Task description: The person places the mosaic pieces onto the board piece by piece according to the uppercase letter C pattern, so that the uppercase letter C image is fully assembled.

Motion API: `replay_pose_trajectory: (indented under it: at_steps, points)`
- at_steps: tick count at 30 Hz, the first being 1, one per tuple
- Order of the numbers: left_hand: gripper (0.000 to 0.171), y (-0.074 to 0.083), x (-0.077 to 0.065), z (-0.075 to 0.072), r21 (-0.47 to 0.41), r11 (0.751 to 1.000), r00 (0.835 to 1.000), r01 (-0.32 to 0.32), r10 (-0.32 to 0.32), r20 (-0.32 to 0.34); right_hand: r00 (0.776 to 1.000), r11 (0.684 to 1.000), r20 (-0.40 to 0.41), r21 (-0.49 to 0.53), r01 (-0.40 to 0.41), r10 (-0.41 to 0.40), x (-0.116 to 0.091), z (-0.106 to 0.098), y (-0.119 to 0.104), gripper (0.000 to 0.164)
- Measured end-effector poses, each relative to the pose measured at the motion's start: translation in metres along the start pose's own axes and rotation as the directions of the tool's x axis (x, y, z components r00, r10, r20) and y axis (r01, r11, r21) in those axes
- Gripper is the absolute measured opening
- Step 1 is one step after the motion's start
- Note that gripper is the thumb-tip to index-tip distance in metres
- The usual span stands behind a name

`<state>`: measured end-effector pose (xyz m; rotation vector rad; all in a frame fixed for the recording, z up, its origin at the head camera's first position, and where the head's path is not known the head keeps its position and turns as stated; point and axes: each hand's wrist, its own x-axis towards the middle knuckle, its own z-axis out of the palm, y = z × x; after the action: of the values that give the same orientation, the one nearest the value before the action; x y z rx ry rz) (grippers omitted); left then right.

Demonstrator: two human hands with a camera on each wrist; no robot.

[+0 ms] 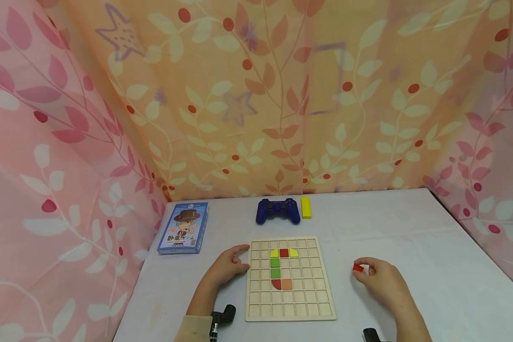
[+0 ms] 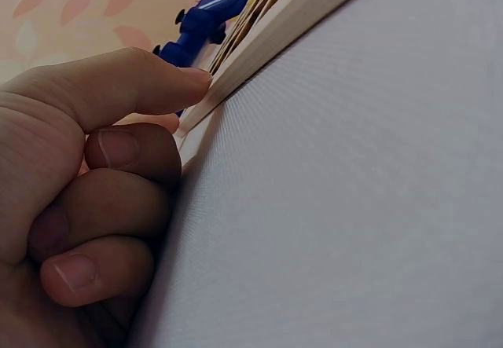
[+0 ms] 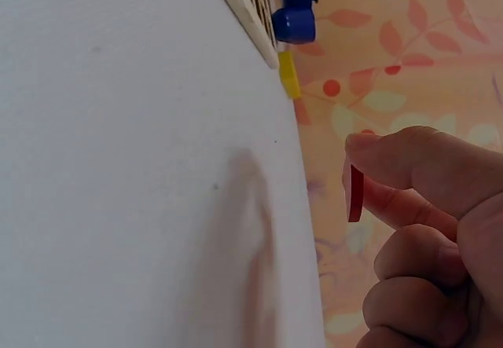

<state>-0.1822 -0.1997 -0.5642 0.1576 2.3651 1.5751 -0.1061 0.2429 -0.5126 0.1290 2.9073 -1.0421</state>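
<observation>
A wooden grid board (image 1: 308, 297) lies flat on the table. Set in its cells are a red square (image 1: 284, 253) between two yellow rounded pieces (image 1: 294, 253), green squares (image 1: 275, 273) below on the left, then a red rounded piece (image 1: 276, 284) beside an orange square (image 1: 287, 284). At the board's left edge, my left hand (image 1: 227, 267) touches the side with thumb and index finger spread apart; its other fingers are curled in the left wrist view. Right of the board, my right hand (image 1: 382, 279) pinches a thin red piece (image 3: 356, 195) between thumb and index finger, above the table.
Behind the board lie a blue game controller (image 1: 278, 211) and a yellow block (image 1: 306, 208). A blue card-game box (image 1: 183, 228) sits at the back left. Patterned curtains (image 1: 256, 118) enclose the white table (image 1: 367, 228) at the back and sides.
</observation>
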Motion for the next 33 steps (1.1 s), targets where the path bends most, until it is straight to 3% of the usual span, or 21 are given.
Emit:
replay_pose_trajectory:
  at_steps: [19,33]
  points:
    - [0.066,0.003,-0.002,0.001,0.019,1.000,1.000,-0.005,0.005,-0.002,0.995,0.998,-0.083,0.009,0.060,-0.059,-0.003,-0.021,-0.040,0.038]
    - [0.065,0.003,0.000,0.000,0.007,1.000,1.000,0.006,-0.006,-0.002,0.987,0.989,-0.086,0.037,0.142,-0.139,-0.003,-0.017,-0.067,0.029]
